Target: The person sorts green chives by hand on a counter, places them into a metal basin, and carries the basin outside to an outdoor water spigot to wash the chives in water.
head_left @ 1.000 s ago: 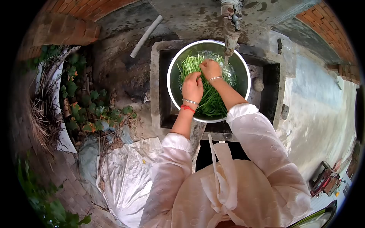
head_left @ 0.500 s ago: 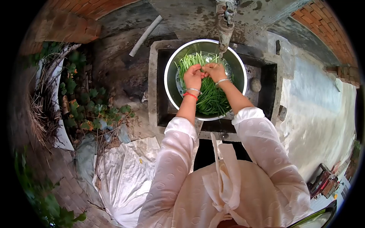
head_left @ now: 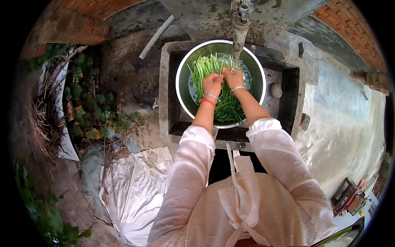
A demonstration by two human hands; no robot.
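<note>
A round metal basin (head_left: 179, 84) holds water and a thick heap of garlic chives (head_left: 228, 108), their pale stems toward the far rim and dark green leaves toward me. My left hand (head_left: 212, 84), with a silver bangle and a red band at the wrist, is closed on some chives over the middle of the heap. Close beside it, my right hand (head_left: 233, 78), also with a bangle, has its fingers pinched together on chives; the exact strands are hidden. A tap (head_left: 240, 24) hangs over the basin's far side, just beyond my right hand.
The basin stands in a stone sink (head_left: 164, 94), with a rounded stone (head_left: 276, 90) on its floor at the right. A pipe (head_left: 157, 37) lies beyond on the left. Leafy plants (head_left: 98, 111) and a white sheet (head_left: 138, 185) are at the left. A concrete wall (head_left: 271, 16) rises behind.
My left hand has moved slightly right and toward me, and its fingers have curled in more. My right hand has dropped slightly toward the heap. The view has shifted a little.
</note>
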